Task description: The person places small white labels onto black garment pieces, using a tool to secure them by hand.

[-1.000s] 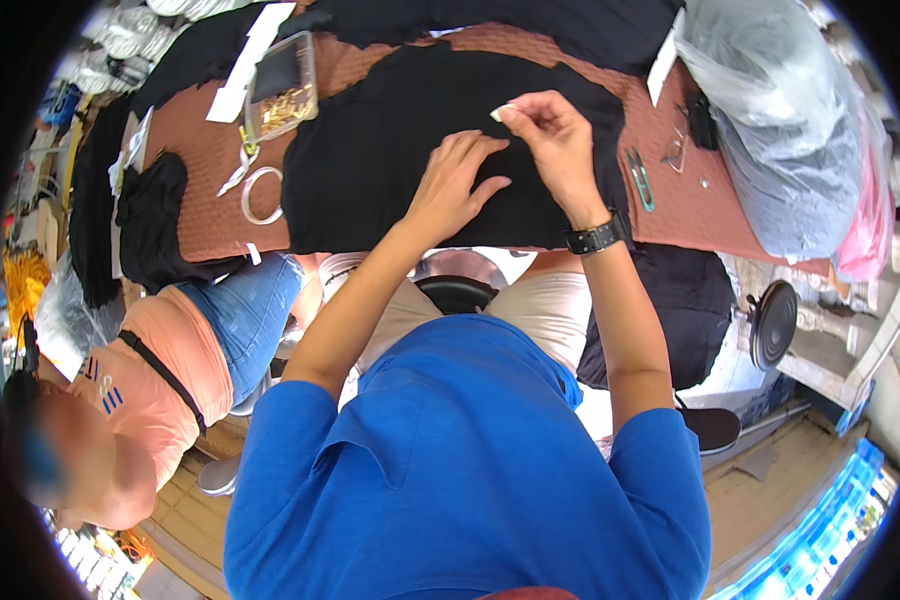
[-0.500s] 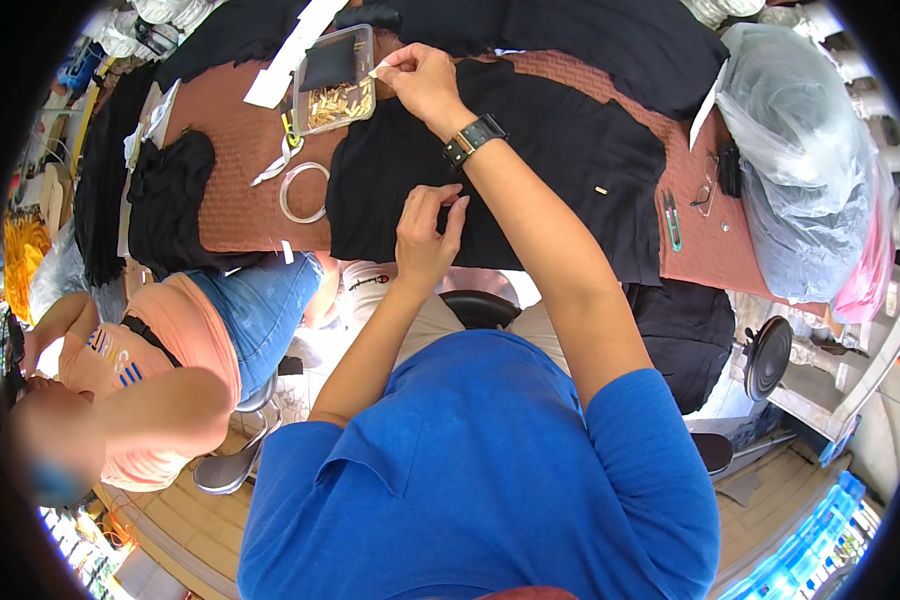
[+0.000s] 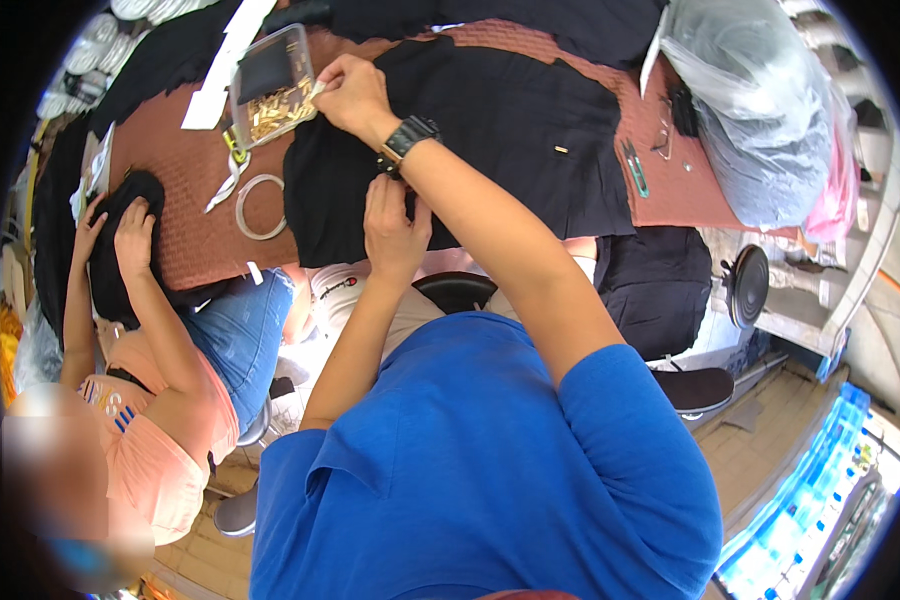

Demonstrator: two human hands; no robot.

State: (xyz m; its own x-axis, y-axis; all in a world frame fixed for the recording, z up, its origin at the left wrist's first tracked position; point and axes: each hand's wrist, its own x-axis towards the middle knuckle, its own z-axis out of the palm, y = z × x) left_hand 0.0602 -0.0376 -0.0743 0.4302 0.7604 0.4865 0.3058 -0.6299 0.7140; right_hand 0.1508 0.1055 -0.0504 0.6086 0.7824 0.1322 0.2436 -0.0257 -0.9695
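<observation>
Table spread w/ brown cloth & black fabric. Small whitish piece pinched by R hand, grip placed at right rim of clear plastic box; box & its loose brass-col. bits set L of grip, R hand nearer. Piece seems pointed L, boxward; long axis too small to tell. L hand placed over fabric, fingers curled; contents can't be told. Lone bit seen on fabric, approx. crosswise.

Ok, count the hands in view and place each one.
4. The person's right hand is at the clear box, by its right rim; the left hand is over the near part of the black cloth. A co-worker's outer hand and inner hand are on dark fabric at left.
</observation>
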